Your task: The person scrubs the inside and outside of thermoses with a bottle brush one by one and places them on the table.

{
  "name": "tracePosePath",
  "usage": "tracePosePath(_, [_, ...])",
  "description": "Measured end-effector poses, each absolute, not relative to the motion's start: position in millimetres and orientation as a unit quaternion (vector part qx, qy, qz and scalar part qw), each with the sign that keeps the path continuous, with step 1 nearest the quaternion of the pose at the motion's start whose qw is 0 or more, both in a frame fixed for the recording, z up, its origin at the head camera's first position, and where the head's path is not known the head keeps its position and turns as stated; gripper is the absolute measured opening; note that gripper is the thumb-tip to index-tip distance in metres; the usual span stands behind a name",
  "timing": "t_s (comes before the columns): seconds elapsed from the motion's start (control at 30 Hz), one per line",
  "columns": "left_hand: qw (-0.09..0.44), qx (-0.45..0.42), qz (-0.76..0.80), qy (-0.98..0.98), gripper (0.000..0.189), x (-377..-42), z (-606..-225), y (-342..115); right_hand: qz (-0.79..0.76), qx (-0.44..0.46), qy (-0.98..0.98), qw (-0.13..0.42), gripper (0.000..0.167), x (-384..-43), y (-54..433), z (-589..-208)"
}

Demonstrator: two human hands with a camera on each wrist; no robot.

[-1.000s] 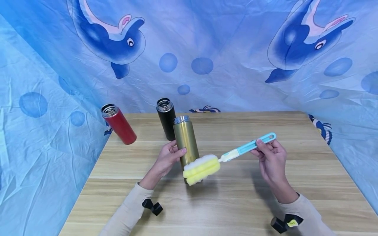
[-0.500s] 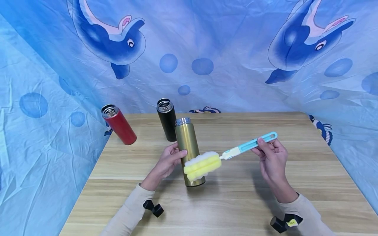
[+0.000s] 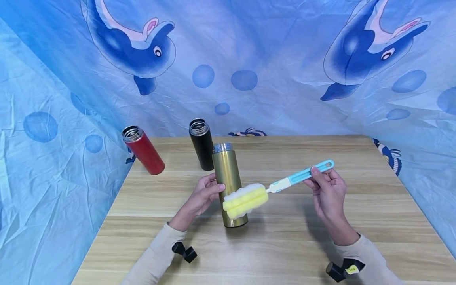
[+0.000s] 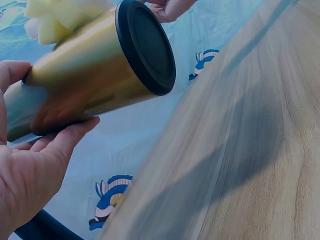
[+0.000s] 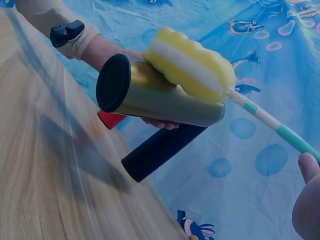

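My left hand (image 3: 199, 200) grips a gold flask (image 3: 227, 168) around its middle, thumb across the front. Its steel mouth points up and away from me, no lid on it. The left wrist view shows the black base (image 4: 147, 47) lifted off the table. My right hand (image 3: 330, 194) pinches the blue handle (image 3: 301, 176) of a bottle brush near its looped end. The brush's yellow and white sponge head (image 3: 246, 201) lies across the lower front of the flask, against or just before its outer wall; contact is hard to tell.
Behind the gold flask a black flask (image 3: 201, 146) stands without a lid. A red flask (image 3: 144, 150), also lidless, stands at the back left. All this is on a wooden table (image 3: 278, 253), with a blue dolphin-print cloth (image 3: 278, 107) hanging around its back and sides.
The gold flask has shifted slightly toward me and to the right. Its base now shows below the sponge head, which has risen a little. The right hand has hardly moved.
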State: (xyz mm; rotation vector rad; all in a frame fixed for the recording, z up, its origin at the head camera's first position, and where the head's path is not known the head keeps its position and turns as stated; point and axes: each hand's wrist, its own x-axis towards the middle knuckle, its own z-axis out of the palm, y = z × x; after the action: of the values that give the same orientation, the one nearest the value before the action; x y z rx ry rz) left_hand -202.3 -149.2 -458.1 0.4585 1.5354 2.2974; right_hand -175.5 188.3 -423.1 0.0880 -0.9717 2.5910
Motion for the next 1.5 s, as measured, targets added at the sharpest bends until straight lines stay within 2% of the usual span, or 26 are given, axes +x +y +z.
tracePosePath(0.5, [0.150, 0.148, 0.798, 0.565, 0.065, -196, -455, -157, 0.920, 0.002, -0.324, 0.219, 0.007, -180, 188, -417])
tracePosePath(1.07, [0.158, 0.138, 0.780, 0.590, 0.067, -195, -454, -155, 0.923, 0.027, -0.297, 0.242, 0.008, -193, 181, -405])
tracePosePath(1.5, [0.142, 0.122, 0.745, 0.640, 0.066, -197, -456, -154, 0.919, 0.054, -0.297, 0.254, 0.008, -200, 177, -397])
